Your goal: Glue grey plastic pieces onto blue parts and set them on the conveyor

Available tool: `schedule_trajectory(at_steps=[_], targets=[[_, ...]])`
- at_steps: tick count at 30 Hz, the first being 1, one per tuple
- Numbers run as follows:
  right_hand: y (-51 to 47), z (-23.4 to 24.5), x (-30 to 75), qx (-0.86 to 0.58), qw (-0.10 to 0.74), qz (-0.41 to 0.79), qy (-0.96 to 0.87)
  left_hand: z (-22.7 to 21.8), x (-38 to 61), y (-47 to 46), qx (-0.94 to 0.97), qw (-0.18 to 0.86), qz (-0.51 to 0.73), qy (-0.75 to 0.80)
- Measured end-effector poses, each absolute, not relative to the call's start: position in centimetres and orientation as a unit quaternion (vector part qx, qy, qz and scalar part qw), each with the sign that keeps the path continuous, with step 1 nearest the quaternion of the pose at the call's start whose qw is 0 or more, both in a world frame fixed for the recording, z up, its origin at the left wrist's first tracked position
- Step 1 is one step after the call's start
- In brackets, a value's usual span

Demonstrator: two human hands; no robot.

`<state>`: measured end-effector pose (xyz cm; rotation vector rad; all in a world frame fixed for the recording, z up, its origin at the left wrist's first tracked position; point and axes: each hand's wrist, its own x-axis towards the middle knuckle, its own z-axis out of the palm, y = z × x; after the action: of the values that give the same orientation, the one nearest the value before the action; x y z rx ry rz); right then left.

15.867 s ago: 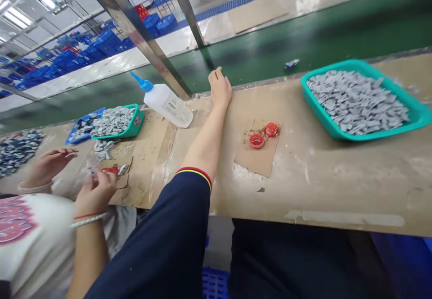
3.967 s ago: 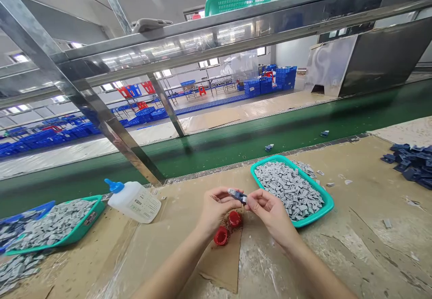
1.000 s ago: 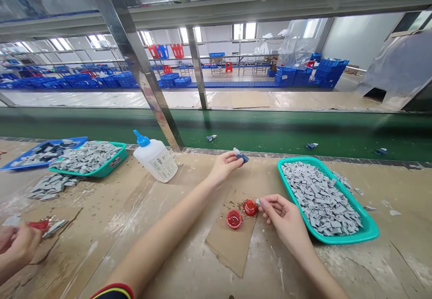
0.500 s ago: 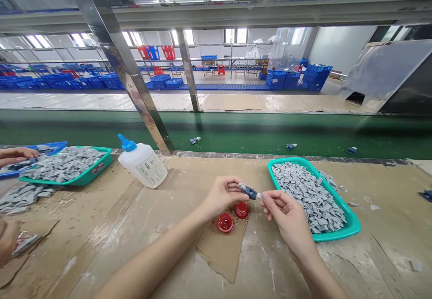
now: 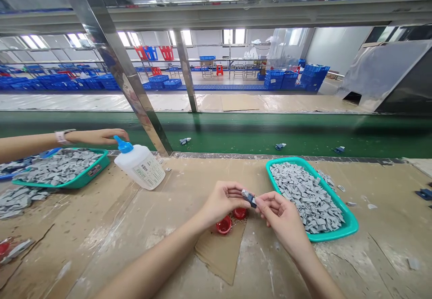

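Note:
My left hand is closed on a small dark blue and grey plastic part, held above the bench. The fingertips of my right hand are pinched at the part's right end, over a small light grey piece that they mostly hide. Below my left hand, two small red cups sit on a torn piece of cardboard, the farther one partly covered by my fingers. Beside my right hand stands a green basket heaped with grey plastic pieces.
A white bottle with a blue nozzle stands left of centre. Another person's arm reaches over a second green basket. Small blue parts lie on the green conveyor belt. A metal post slants up at left.
My right hand has moved left, bringing the light grey piece against the blue part. Parts on the belt have shifted left. The other person's hand has reached out toward the belt.

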<state>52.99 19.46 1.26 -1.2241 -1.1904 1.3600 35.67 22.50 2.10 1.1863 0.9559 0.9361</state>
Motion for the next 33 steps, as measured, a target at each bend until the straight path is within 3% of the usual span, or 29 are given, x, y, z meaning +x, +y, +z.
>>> schedule_trajectory(at_steps=[14, 19, 24, 30, 33], targets=[[19.2, 0.8, 52.9, -0.475, 0.439, 0.599, -0.472, 3.2, 36.6, 21.2, 0.576, 0.588, 0.404, 0.398], [19.3, 1.4, 52.8, -0.441, 0.478, 0.627, -0.430, 3.9, 37.2, 21.2, 0.567, 0.589, 0.405, 0.410], [19.3, 2.6, 52.5, -0.428, 0.542, 0.596, -0.409, 4.8, 37.9, 21.6, 0.532, 0.652, 0.400, 0.363], [19.5, 3.3, 53.6, -0.453, 0.516, 0.592, -0.422, 5.1, 37.8, 21.7, 0.502, 0.690, 0.396, 0.341], [19.7, 3.7, 55.9, -0.523, 0.548, 0.481, -0.441, 5.0, 36.8, 22.2, 0.452, 0.686, 0.435, 0.368]])
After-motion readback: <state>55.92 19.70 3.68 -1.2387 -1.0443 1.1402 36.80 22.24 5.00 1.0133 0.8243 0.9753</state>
